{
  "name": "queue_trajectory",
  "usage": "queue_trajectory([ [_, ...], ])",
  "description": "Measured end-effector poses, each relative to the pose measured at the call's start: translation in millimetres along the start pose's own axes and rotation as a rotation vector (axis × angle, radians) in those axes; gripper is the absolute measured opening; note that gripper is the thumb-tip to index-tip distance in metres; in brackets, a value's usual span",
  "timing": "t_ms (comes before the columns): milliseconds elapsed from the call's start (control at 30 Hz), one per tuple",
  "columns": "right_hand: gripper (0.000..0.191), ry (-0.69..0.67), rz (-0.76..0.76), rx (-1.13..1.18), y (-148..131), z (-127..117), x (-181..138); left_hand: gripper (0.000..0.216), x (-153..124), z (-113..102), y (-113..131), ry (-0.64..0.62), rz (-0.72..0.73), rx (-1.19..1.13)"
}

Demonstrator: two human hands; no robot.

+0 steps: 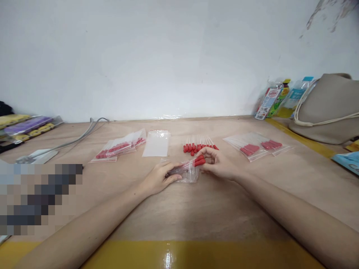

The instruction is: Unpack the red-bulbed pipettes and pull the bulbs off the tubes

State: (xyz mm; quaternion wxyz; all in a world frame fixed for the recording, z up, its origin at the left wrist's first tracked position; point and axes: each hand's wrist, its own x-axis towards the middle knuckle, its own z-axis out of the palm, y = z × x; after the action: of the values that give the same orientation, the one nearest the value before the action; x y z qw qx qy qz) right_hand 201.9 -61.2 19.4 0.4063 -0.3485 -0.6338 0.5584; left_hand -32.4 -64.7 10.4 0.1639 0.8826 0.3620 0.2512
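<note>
My left hand (pixel 161 175) is closed around a clear zip bag (pixel 190 176) above the middle of the table. Thin clear stems of red-bulbed droppers (pixel 199 160) reach into the bag, their red ends sticking out at its right side. Those red ends are pinched by my right hand (pixel 217 163), its fingers curled around them. Just behind it lies a loose row of red-bulbed droppers (pixel 200 147), clear stems pointing to the wall. A stack of flat zip bags (pixel 156 144) rests to the left of that row.
Filled bags of droppers lie in an overlapping pile (pixel 119 147) at left and as a pair (pixel 256 147) at right. A grey cable (pixel 75 140) and coloured packs (pixel 29 125) are farther left. Bottles (pixel 297 95), a carton (pixel 267 102) and a beige bag (pixel 328 102) stand back right.
</note>
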Motion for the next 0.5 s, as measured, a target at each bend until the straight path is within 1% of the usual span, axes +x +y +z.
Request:
queue_trajectory([
  [100,0.033,-0.01,0.115,0.096,-3,-5,-1,0.037,1,0,1,0.008,0.005,-0.001],
  [200,0.027,0.001,0.175,0.133,-7,-12,1,0.037,1,-1,1,0.017,0.018,-0.002],
  [267,0.024,0.029,0.202,0.115,-13,-23,3,0.037,1,-1,1,0.02,0.028,0.002],
  [333,0.021,0.064,0.243,0.068,-24,-41,3,0.037,1,-1,1,0.027,0.028,0.013],
  [400,0.019,0.129,0.241,0.025,-39,-63,2,0.037,1,-1,1,0.033,0.017,0.025],
  [500,0.016,0.318,0.122,-0.07,-57,-87,1,0.037,1,0,0,0.046,0.003,0.037],
])
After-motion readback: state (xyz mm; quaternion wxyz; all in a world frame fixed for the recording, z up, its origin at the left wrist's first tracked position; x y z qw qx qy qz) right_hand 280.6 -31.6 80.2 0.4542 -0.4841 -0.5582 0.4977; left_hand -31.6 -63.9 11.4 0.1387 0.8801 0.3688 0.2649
